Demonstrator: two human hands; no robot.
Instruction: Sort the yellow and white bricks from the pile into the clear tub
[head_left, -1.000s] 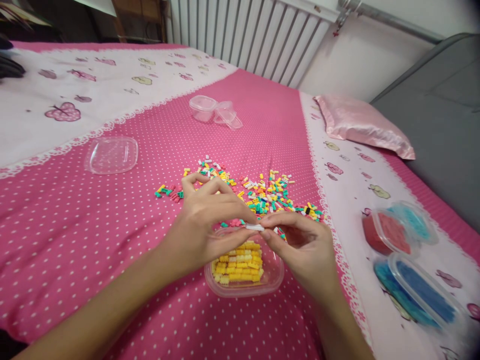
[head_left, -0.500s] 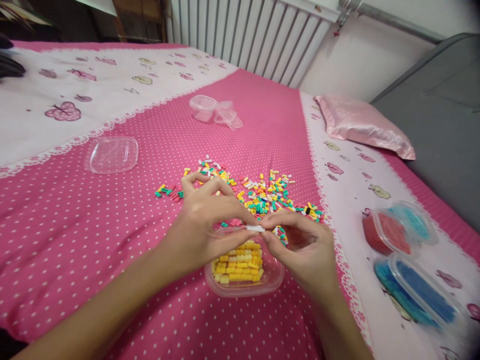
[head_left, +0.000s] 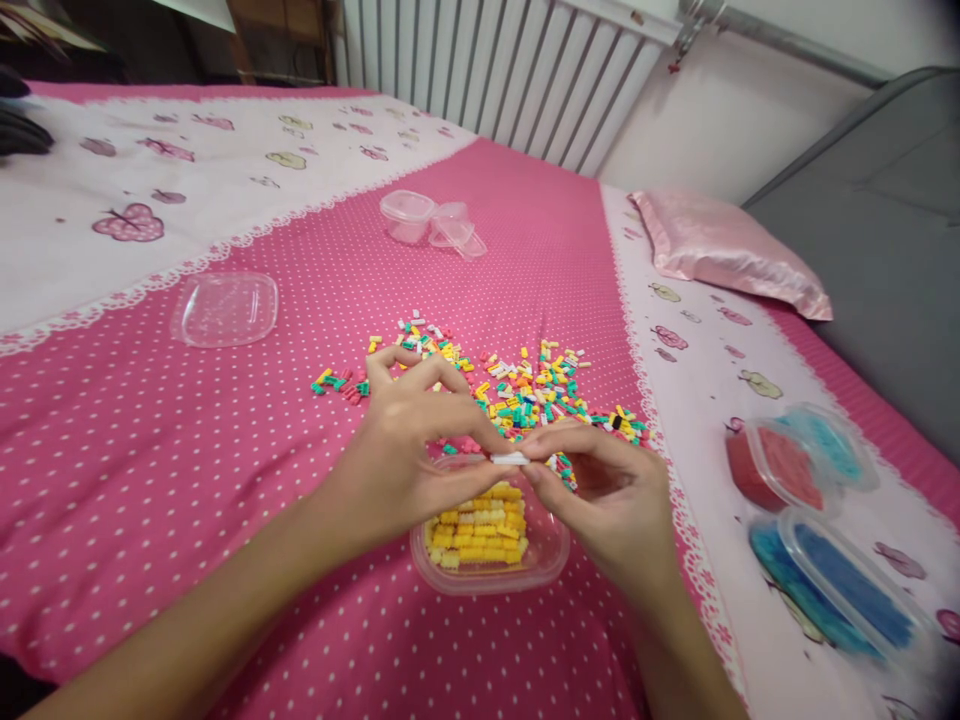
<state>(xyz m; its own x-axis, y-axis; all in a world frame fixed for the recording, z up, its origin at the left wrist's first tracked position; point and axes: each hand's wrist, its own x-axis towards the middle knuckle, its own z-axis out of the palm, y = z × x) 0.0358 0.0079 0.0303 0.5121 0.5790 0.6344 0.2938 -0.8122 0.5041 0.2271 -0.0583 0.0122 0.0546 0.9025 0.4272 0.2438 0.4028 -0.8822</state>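
Note:
Between the thumbs and forefingers of both hands is a small white building block piece [head_left: 510, 459]; whether it is one block or several joined is too small to tell. My left hand [head_left: 420, 430] pinches its left end, other fingers bent. My right hand [head_left: 607, 490] pinches the right end, its fingers curled inward. Just below them sits a clear plastic container [head_left: 547, 560] holding yellow and pale yellow blocks [head_left: 476, 525] stacked in rows. Behind the hands lies a loose spread of small blocks [head_left: 525, 390] in yellow, green, white and pink, partly hidden by my hands.
A clear lid [head_left: 225, 310] lies on the pink dotted bedspread [head_left: 315, 270] at left. Empty clear containers [head_left: 409, 215] stand further back. At right are tubs of red [head_left: 784, 465] and blue pieces [head_left: 851, 575], near a pink pillow [head_left: 727, 250]. A radiator [head_left: 502, 75] stands behind.
Both hands stay almost in place, still pinching the white piece. Its outline looks slightly sharper and the fingertips have shifted only a little.

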